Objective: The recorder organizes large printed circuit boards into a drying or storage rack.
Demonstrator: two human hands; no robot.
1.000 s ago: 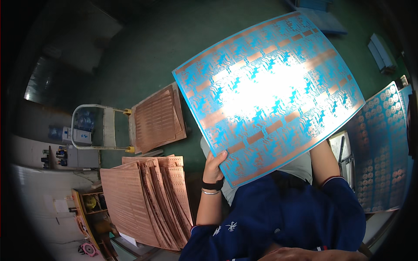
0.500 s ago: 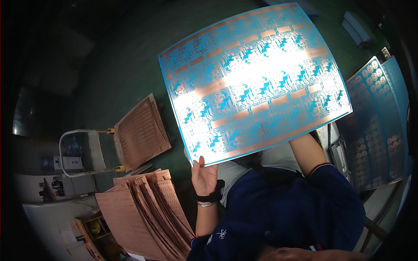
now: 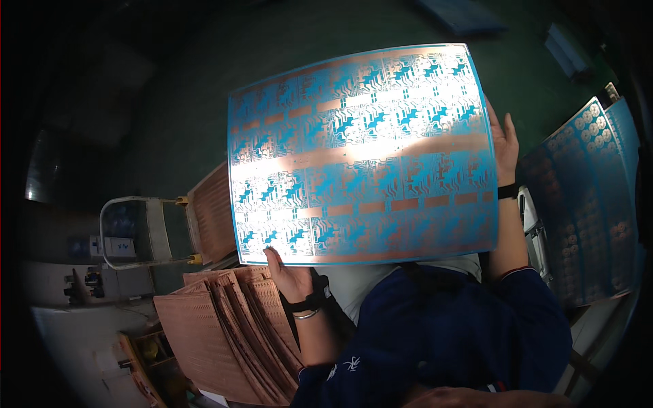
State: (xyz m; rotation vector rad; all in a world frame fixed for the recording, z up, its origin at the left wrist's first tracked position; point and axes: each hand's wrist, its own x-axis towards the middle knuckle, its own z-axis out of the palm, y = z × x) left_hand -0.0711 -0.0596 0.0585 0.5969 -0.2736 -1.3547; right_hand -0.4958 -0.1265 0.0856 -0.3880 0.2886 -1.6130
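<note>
A large circuit board panel (image 3: 367, 163), copper with blue printed traces, is held up in front of me between both hands. Bright light glares off bands of its surface. My left hand (image 3: 291, 280) grips the near left corner, thumb on the upper face and the other fingers mostly below it. My right hand (image 3: 503, 146) holds the right edge around its middle; part of that hand is hidden behind the panel. A dark band sits on each wrist, and the left also wears a silver bracelet.
At lower left stands a leaning stack of copper panels (image 3: 218, 333). Beyond it a trolley (image 3: 153, 231) carries more copper panels (image 3: 212, 214). On my right lean blue panels with round copper patterns (image 3: 578, 211). A pale block-shaped thing (image 3: 566, 51) lies on the green floor at the far right.
The panel has come lower and turned slightly clockwise, its glare shifting. My right hand, hidden beneath it before, now shows at the right edge. My left hand has moved a little left.
</note>
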